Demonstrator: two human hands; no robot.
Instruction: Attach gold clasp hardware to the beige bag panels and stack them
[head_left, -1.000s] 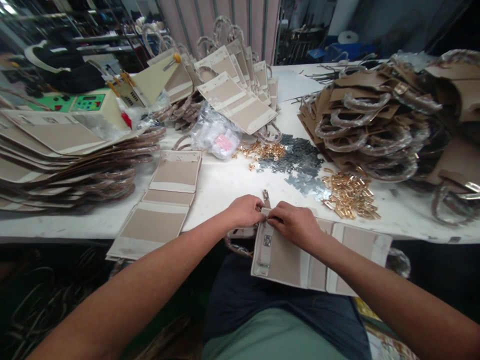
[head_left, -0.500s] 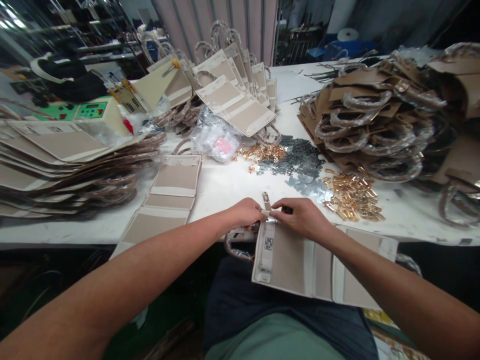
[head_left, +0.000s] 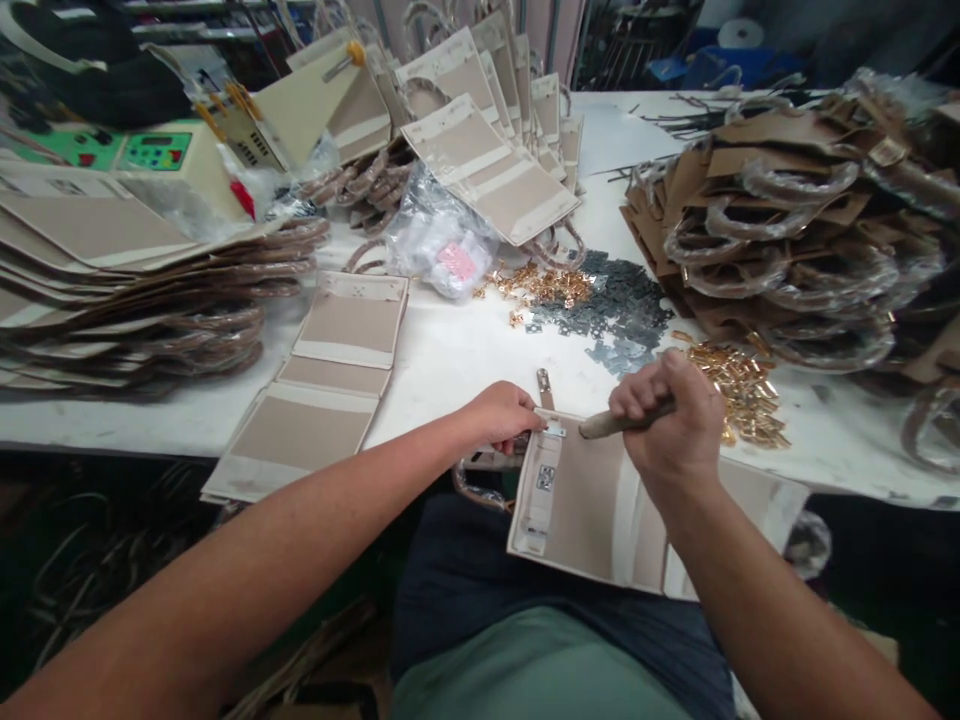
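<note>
A beige bag panel (head_left: 585, 505) lies across the table's front edge and over my lap. My left hand (head_left: 501, 415) is closed, pinching the panel's top left corner beside a small silver metal plate (head_left: 553, 430). My right hand (head_left: 670, 420) is a fist around a brown stick-like tool (head_left: 609, 424), its tip pointing left toward that plate, just above the panel. A short strap tab (head_left: 545, 389) sticks up behind the panel's corner.
Gold clasps (head_left: 742, 385) and grey metal plates (head_left: 607, 320) lie scattered behind the panel. Another flat panel (head_left: 330, 385) lies to the left. Stacked panels (head_left: 112, 290) fill the left side, brown handled pieces (head_left: 787, 240) the right, a plastic bag (head_left: 442, 255) at centre.
My right hand left the panel's corner and now grips a brown tool held above the panel. My left hand stayed pinched on the corner. The view moved slightly closer.
</note>
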